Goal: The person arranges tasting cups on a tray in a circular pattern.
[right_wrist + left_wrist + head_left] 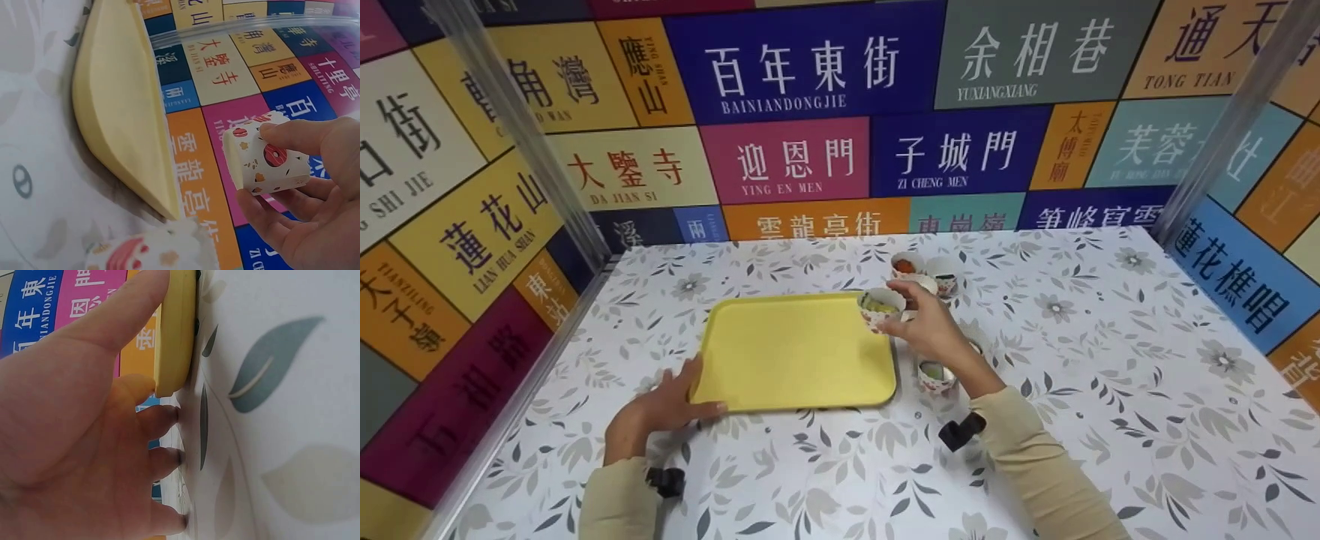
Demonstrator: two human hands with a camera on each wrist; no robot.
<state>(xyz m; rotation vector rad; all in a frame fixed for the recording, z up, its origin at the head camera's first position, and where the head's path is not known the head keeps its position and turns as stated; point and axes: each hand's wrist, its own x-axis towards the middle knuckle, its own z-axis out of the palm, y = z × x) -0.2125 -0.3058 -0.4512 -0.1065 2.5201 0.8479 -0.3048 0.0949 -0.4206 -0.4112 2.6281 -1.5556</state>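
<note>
A yellow tray (799, 352) lies on the patterned tabletop. At its near left corner, my left hand (664, 401) holds the rim, with the thumb along the front edge and the fingers by the left side. In the left wrist view, the lower fingertips (169, 464) rest on the tabletop. My right hand (928, 322) grips a small white paper cup (880, 309) between thumb and fingers, over the tray's far right corner. Yellow-green pieces show inside the cup. Its side carries a doughnut print (275, 156) in the right wrist view.
Right of the tray stand more paper cups: one with red-orange contents (905, 264), another beside it (943, 279), and a near one with pale green contents (936, 377). The right hand and arm partly hide others. Sign-printed walls (810, 67) enclose the table's back and sides.
</note>
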